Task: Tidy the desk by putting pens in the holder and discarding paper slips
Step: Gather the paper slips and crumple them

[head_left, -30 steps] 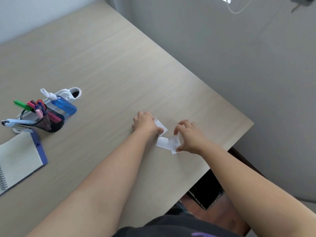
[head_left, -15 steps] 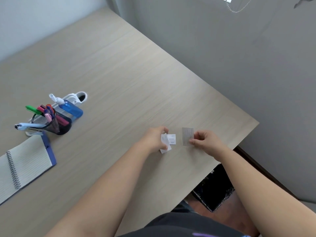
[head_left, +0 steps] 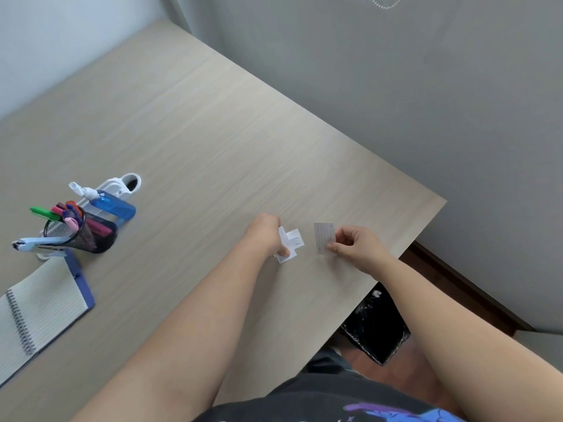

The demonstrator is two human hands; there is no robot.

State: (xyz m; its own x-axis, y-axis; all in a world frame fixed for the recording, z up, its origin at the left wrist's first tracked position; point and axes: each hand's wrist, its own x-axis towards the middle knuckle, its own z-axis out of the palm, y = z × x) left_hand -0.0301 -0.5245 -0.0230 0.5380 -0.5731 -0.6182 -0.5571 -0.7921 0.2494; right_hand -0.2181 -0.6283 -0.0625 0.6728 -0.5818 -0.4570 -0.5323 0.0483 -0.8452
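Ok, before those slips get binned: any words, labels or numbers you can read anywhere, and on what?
Nothing can be read with certainty.
White slips in the left hand: small dark print, too blurred to read.
Grey slip in the right hand: faint ruled lines, no legible text.
Notebook: ruled lines only.
Blue bottle: no readable label.

Soft, even daylight fills the view; the pale wood-grain tabletop [head_left: 195, 141] shows only faint shadows, no glare. Slight overall blur; wide-angle bending at the edges.
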